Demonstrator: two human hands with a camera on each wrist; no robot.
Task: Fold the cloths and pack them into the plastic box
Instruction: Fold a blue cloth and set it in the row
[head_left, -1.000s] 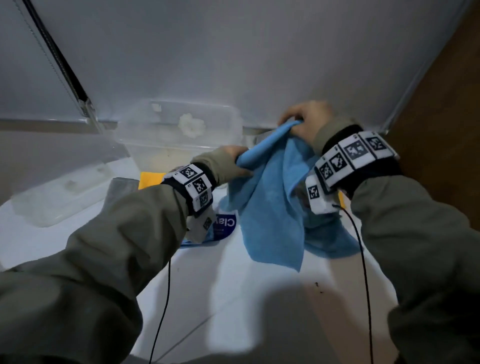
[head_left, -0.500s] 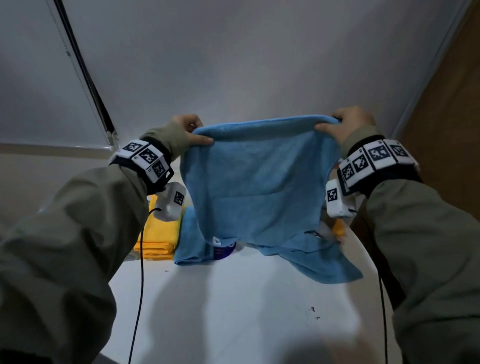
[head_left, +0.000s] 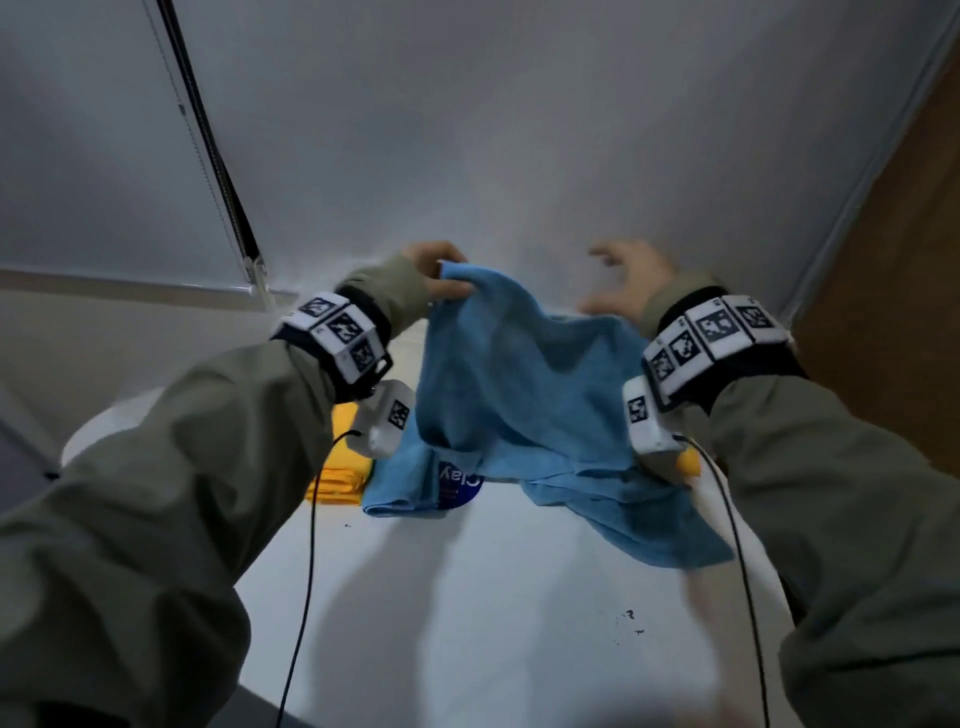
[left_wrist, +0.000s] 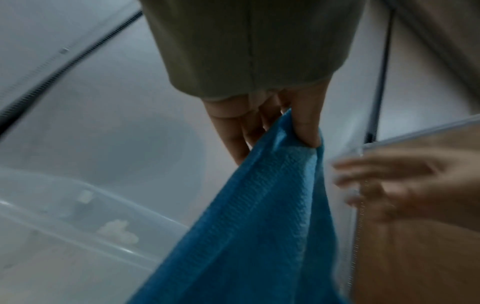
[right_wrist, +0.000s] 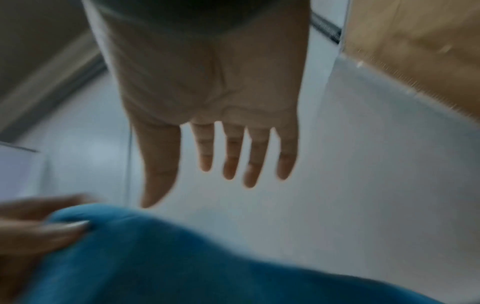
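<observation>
A blue cloth (head_left: 524, 384) hangs in the air above the white table. My left hand (head_left: 434, 270) pinches its top left corner between thumb and fingers (left_wrist: 306, 121). The cloth's right side sags down past my right wrist. My right hand (head_left: 623, 280) is above the cloth with fingers spread and straight (right_wrist: 233, 160), holding nothing. The clear plastic box (left_wrist: 78, 216) shows only in the left wrist view, below and left of the held corner. Another blue cloth (head_left: 415, 483) with a printed label lies on the table under the hanging one.
Folded yellow cloths (head_left: 340, 467) lie on the white table (head_left: 467, 597) behind my left wrist. A grey wall fills the back, and a brown wooden panel (head_left: 893, 260) stands to the right. Sensor cables hang from both wrists.
My right hand has let go of the cloth's top right corner and opened. That side of the cloth has dropped, while my left hand keeps its corner.
</observation>
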